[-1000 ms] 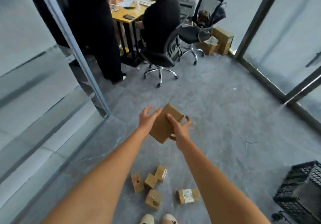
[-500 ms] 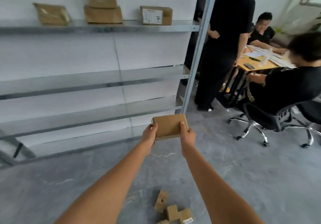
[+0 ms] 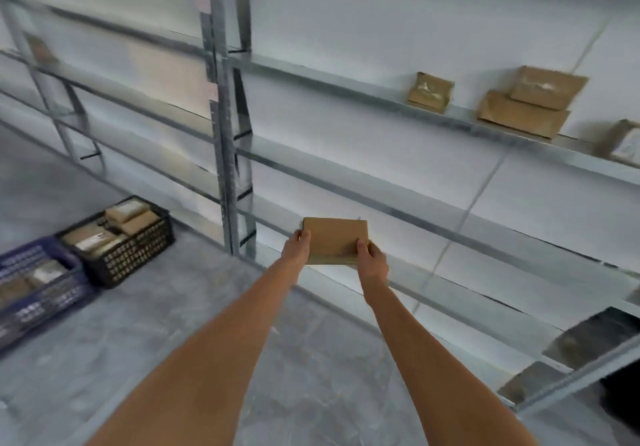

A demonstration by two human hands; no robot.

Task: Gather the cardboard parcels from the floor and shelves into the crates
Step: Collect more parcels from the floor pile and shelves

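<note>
Now both your hands, left hand (image 3: pixel 298 245) and right hand (image 3: pixel 371 260), grip one flat parcel (image 3: pixel 333 238). Four parcels sit on the shelf (image 3: pixel 346 94). Two crates, black crate (image 3: pixel 138 250) and blue crate (image 3: pixel 45 293), hold parcels.

Flat cardboard parcel (image 3: pixel 334 239) held out before the shelves
Plain brown, level, gripped at both side edges; black crate (image 3: pixel 119 243) and blue crate (image 3: pixel 38 284) on the floor hold parcels

Parcel (image 3: pixel 334 239) I've got in both hands: plain tan-brown cardboard, no print on top. Parcels on shelf (image 3: pixel 526 106): same tan w/ pale smudges. Shelving (image 3: pixel 227 155): dull silver-grey metal vs white wall. Floor (image 3: pixel 194 293): mottled grey, marbled streaks. Crates: one black (image 3: pixel 138 255), one dark blue (image 3: pixel 45 293), both lattice-pattern sides, brown parcels w/ white labels inside.
</note>
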